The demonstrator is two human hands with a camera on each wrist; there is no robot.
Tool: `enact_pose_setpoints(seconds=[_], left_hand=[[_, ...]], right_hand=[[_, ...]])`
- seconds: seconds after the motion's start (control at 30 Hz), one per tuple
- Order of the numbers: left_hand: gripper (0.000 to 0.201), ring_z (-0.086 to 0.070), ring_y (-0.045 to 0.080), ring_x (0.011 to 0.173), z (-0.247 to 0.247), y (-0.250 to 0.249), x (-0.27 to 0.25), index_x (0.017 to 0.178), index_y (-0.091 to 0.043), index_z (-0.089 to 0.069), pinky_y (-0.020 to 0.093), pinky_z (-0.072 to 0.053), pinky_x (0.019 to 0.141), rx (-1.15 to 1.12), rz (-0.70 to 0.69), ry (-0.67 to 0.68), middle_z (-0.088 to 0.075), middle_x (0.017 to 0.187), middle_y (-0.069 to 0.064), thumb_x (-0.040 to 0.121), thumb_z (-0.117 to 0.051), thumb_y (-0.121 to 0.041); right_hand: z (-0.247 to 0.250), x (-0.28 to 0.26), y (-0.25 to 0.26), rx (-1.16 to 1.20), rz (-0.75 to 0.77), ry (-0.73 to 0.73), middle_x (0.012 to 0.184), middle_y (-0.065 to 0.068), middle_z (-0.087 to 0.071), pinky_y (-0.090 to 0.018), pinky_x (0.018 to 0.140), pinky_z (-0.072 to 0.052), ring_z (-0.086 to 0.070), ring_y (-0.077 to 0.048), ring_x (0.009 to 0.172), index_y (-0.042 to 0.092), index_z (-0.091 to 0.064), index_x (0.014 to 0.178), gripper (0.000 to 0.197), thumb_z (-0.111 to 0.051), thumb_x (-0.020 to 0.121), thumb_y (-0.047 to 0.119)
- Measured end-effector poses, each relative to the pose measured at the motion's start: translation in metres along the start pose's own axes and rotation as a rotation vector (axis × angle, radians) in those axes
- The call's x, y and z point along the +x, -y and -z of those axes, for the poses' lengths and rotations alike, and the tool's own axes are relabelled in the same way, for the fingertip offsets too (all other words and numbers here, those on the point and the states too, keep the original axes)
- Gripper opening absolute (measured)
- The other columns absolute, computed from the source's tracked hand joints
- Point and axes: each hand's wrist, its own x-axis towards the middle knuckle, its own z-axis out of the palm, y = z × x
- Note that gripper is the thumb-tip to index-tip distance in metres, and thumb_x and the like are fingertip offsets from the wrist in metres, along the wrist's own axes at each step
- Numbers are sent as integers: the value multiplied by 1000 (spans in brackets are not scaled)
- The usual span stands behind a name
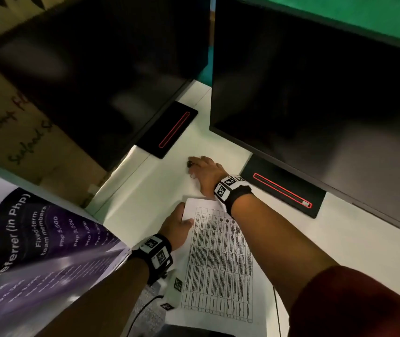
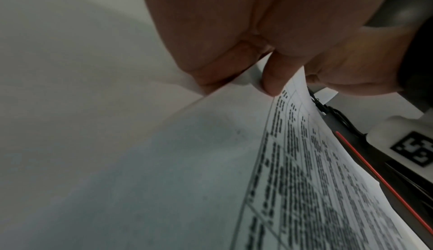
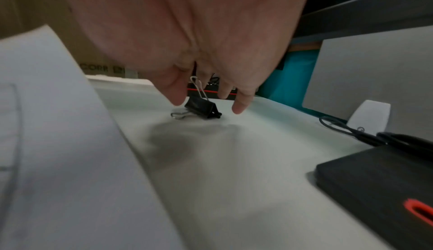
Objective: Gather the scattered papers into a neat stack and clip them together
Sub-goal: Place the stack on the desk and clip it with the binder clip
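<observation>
A stack of printed papers (image 1: 218, 263) with a table of text lies on the white desk (image 1: 160, 186) in front of me. My left hand (image 1: 182, 218) pinches the stack's far left corner, thumb on top and fingers underneath; in the left wrist view the same pinch (image 2: 243, 79) lifts the papers (image 2: 304, 161) slightly. A black binder clip (image 3: 202, 110) with silver wire handles lies on the desk beyond the stack. My right hand (image 3: 208, 104) hovers over it, thumb and fingers spread on either side without closing. In the head view this hand (image 1: 191, 169) mostly covers the clip (image 1: 190, 163).
Two dark monitors (image 1: 315, 93) stand at the back on black bases (image 1: 284, 188) with red lines. A purple poster (image 1: 36, 239) leans at the left, with a cardboard box (image 1: 12, 122) behind it. A black cable (image 3: 351, 131) lies by the right base.
</observation>
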Motion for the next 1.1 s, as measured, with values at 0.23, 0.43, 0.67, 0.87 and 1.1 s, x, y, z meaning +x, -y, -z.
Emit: enact_pose_setpoints(seconds=[0.23,0.43,0.67,0.87,1.1], left_hand=[[34,-58,19,109,2,5,2,127,-19,-48,28,-43,90,-8,-23,35,-61,121,-1,95,-50,-10],[40,-59,20,116,1,11,5,124,-37,-48,47,-44,104,-76,-40,70,-63,124,-4,91,-53,-15],[56,-60,18,115,1,13,6,106,-62,-50,49,-43,104,-196,-78,74,-64,122,-9,89,-54,-9],[52,-62,17,112,1,13,5,116,-49,-51,48,-47,101,-240,-53,71,-66,120,-10,91,-53,-4],[49,-64,14,106,-2,15,7,129,-34,-48,42,-51,96,-273,-50,49,-67,116,-8,92,-51,-2]], right_hand=[[6,-16,-20,117,-102,-178,142,-2,-40,-38,104,-43,-51,-25,123,13,-46,138,63,-72,83,27],[8,-70,-31,358,-247,-376,121,-5,-57,-26,88,-46,-60,-22,105,13,-60,118,32,-67,91,29],[8,-107,-29,478,-263,-282,131,-6,-50,-33,102,-47,-57,-20,114,15,-47,140,52,-66,92,24],[6,-109,-13,414,-180,-201,120,-2,-66,-39,91,-56,-65,-18,106,29,-59,122,49,-76,80,10],[7,-97,4,396,-178,-249,104,-3,-74,-34,84,-58,-70,-19,98,15,-68,105,34,-82,75,7]])
